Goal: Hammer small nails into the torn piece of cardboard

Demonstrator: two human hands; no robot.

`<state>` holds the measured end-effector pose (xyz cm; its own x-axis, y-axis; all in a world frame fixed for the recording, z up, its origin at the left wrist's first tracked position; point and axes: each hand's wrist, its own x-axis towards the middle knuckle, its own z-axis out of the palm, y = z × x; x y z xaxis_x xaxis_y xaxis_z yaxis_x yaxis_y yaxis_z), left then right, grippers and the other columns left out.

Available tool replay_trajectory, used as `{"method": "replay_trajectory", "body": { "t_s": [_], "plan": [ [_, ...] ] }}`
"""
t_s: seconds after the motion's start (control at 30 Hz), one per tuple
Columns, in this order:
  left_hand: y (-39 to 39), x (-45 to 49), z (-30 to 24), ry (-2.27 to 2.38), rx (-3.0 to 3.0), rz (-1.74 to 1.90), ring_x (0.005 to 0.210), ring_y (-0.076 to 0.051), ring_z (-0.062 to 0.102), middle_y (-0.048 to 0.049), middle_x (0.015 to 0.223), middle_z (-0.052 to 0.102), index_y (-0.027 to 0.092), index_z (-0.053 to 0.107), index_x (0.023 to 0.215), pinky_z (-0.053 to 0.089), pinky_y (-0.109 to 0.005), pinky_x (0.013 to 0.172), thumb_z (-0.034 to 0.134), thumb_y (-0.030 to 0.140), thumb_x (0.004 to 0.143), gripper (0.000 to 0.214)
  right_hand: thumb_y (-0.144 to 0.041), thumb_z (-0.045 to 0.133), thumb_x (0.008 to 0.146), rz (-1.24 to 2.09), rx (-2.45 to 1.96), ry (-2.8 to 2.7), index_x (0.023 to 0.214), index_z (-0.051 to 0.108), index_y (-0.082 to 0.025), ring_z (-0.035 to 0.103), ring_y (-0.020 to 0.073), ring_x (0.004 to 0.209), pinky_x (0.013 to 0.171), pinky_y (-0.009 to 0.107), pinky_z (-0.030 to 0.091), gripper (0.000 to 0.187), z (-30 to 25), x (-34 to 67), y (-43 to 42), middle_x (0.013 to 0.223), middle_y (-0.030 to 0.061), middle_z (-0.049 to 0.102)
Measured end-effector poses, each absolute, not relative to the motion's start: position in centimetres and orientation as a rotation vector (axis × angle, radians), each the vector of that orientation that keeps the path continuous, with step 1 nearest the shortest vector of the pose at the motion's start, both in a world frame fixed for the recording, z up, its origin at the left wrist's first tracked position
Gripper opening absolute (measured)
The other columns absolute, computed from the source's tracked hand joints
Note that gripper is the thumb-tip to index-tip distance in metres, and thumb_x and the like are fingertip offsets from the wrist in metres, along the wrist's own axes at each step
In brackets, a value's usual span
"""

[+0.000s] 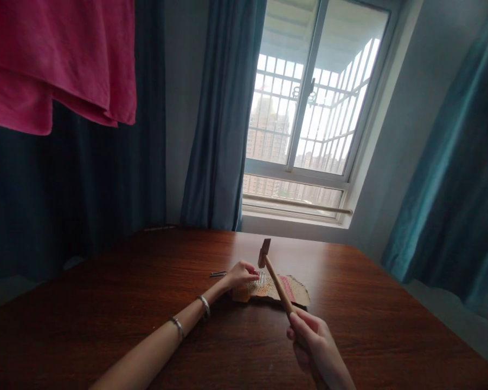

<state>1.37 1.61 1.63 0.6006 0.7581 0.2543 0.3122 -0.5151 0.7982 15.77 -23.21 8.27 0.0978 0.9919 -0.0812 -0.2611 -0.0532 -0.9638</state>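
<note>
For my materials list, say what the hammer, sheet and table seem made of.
Hammer: smooth, tan, probably wooden handle; brownish head unclear, perhaps metal. Sheet: likely matt cardboard, given its brown, ragged edge. Table: glossy wood or veneer, judging by streaky grain and glare.

The hammer handle (278, 284) is smooth wood; the cardboard (301, 289) looks matt and rough-edged, the nails (218, 274) metallic, the bracelets (205, 307) shiny metal, the table (228, 352) glossy wood
</note>
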Motion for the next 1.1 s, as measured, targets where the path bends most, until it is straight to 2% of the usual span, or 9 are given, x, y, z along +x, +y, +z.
{"method": "replay_trajectory", "body": {
  "t_s": [0.47,1.1],
  "plan": [
    [1.68,1.21,1.44,0.830,2.163,0.773,0.058,-0.014,0.053,-0.0057,0.062,0.065,0.009,0.070,0.068,0.035,-0.021,0.052,0.063,0.040,0.064,0.032,-0.050,0.060,0.069,1.302,-1.134,-0.962,0.076,0.052,-0.014,0.028,-0.0006,0.029,0.027,0.013,0.019,0.038,7.66,15.76,-23.35,0.053,-0.0061,0.045],
    [1.99,1.32,0.63,0.842,2.152,0.777,0.057,-0.012,0.051,-0.0039,0.061,0.063,0.008,0.069,0.069,0.033,-0.019,0.051,0.061,0.041,0.063,0.035,-0.048,0.061,0.068,1.325,-1.109,-0.937,0.074,0.051,-0.014,0.026,-0.0016,0.028,0.028,0.013,0.015,0.036,7.46,15.76,-23.35,0.051,-0.0061,0.044]
  ]
}}
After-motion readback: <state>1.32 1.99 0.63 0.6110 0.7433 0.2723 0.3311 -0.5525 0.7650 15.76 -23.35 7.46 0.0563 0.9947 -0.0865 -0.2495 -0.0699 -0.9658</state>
